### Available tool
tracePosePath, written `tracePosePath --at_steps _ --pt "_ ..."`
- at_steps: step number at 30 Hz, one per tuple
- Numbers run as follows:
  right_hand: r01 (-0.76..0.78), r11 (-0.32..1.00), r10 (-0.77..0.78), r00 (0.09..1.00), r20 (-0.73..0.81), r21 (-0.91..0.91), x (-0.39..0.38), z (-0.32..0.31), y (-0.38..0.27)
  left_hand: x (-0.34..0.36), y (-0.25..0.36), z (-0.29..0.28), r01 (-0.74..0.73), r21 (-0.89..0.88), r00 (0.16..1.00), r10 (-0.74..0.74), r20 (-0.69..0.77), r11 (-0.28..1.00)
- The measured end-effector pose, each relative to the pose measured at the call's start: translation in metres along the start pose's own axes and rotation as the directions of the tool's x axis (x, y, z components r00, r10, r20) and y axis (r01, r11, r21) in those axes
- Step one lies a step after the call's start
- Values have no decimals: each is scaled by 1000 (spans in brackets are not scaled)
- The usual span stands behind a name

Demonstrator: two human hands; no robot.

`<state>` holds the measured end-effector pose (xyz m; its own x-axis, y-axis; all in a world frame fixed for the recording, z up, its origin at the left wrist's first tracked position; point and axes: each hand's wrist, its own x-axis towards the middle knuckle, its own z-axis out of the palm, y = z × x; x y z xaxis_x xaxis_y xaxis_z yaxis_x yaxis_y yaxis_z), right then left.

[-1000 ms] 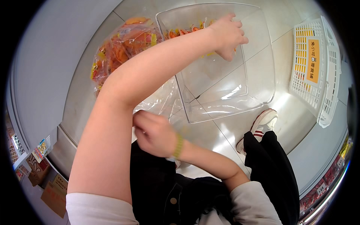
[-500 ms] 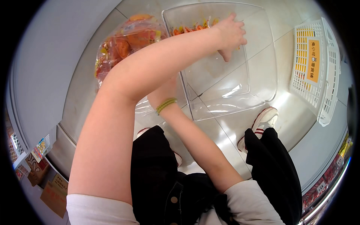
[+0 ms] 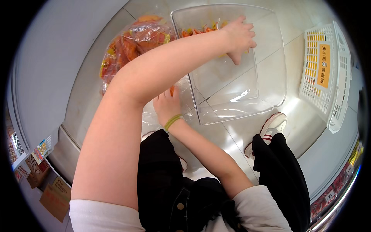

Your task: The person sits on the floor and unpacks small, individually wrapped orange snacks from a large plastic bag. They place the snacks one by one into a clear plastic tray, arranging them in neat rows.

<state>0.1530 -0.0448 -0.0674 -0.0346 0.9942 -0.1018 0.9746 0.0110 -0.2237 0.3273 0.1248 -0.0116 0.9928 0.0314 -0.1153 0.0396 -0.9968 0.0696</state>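
— Where are your hands?

— My left hand [image 3: 239, 36] reaches far across into the clear bin [image 3: 270, 83] on the floor. Its fingers curl downward near the bin's far side, close to the orange snack packets [image 3: 197, 31] lying along that far wall. I cannot tell whether it grips one.

— And the right?

— My right hand [image 3: 167, 105] is under my left forearm, just left of the bin's near left corner, resting on the crinkled plastic of the bag [image 3: 131, 46]. There is a bit of orange at its fingertips, but my arm hides the fingers, so I cannot tell if they are closed on anything. A green band [image 3: 172, 121] sits on that wrist.

— Where is the bag?

— Far left of the bin, touching it, full of orange packets.

— Anything else around?

— A white basket [image 3: 328, 73] stands at the right, apart from the bin. My shoe [image 3: 272, 125] is on the floor near the bin's near edge.
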Motion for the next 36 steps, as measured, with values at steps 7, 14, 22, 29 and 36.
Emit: tracePosePath --at_steps 7,14,22,29,36 --pt "286 955 -298 916 270 85 -22 -3 -26 -1 0 1 5 -32 1000 -5 1 999" --pt "-26 997 9 971 239 68 -28 2 -10 2 2 1 2 -29 1000 -2 17 1000" --pt "94 976 -70 990 -125 195 -31 17 -16 0 1 -1 6 -25 1000 -6 13 1000" --pt "66 934 -123 982 142 352 -42 -69 -2 5 3 -4 5 -38 1000 -4 26 999" --pt "-105 709 120 992 27 698 -66 -228 146 -2 -1 3 21 -62 999 -23 -28 998"
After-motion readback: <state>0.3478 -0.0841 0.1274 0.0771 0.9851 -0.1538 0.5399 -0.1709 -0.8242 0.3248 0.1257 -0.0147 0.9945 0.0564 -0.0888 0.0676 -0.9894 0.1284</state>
